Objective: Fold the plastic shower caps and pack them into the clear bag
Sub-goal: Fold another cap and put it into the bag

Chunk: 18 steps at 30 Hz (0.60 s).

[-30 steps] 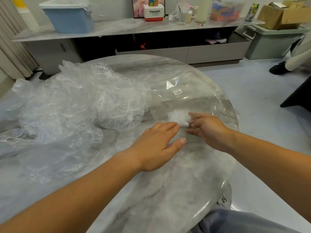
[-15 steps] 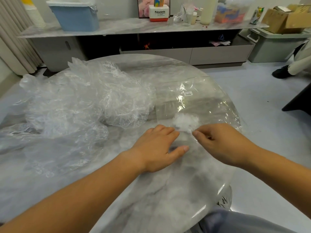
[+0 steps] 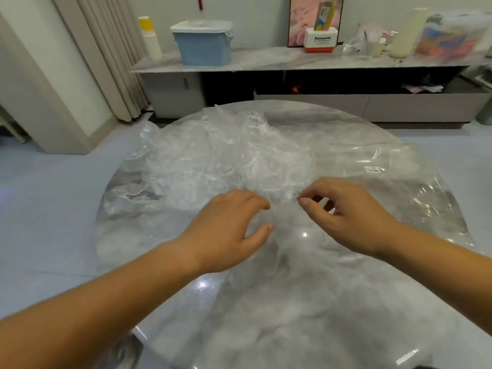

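Looks early in the job. Heaped on the far-left half of the round marble table (image 3: pixel 266 328): a big crumpled pile of plastic shower caps (image 3: pixel 218 161), none visibly folded. Flat on the table's right half: the clear bag (image 3: pixel 404 193), white label (image 3: pixel 372 169) facing up, contents too faint to judge. Over the table's middle: left hand (image 3: pixel 229 230) with loosely curled fingers, gripping nothing. Also there, right hand (image 3: pixel 348 219) with curled fingers, index tip at a frilled cap rim. Pinching it or merely touching, cannot tell. Probably reaching for one cap to fold. Leaves nearly the whole pile to fold and pack.
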Available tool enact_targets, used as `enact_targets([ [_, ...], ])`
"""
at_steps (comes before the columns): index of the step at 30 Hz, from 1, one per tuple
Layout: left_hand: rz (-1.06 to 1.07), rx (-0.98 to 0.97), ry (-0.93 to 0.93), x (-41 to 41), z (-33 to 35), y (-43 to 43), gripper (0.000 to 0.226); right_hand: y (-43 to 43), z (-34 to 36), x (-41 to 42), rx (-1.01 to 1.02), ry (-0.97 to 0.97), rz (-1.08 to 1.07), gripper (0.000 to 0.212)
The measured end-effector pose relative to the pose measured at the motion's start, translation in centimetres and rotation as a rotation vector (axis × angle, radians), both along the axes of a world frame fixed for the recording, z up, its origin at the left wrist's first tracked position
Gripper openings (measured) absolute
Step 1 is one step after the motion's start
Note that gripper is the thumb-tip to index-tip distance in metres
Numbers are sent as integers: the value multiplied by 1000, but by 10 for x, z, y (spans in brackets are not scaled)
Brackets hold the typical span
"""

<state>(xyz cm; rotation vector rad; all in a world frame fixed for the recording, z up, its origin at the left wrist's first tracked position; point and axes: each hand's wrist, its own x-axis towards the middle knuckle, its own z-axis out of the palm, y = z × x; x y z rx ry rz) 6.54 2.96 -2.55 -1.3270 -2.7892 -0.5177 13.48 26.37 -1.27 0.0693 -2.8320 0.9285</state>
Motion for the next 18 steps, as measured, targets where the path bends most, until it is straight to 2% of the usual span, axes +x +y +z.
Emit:
enact_targets([
  [2,128,46,74,-13,9,-36,43,-29,3,-17,18,-34,68,19],
  [5,275,-80,59,-23,12,-73,40,-67,3,-37,23,-70,136,18],
  [8,276,-136,-3,-30,7,-94,49,-95,-1,-54,96,-157,240,22],
  [13,259,29,-159,-34,14,-101,49,-108,-3,-63,266,-182,246,27],
  [15,265,136,-191,-35,21,-102,44,-105,2,-59,178,-128,230,21],
  [18,285,349,-277,-34,35,-102,30,-97,19,-49,-98,-70,131,12],
])
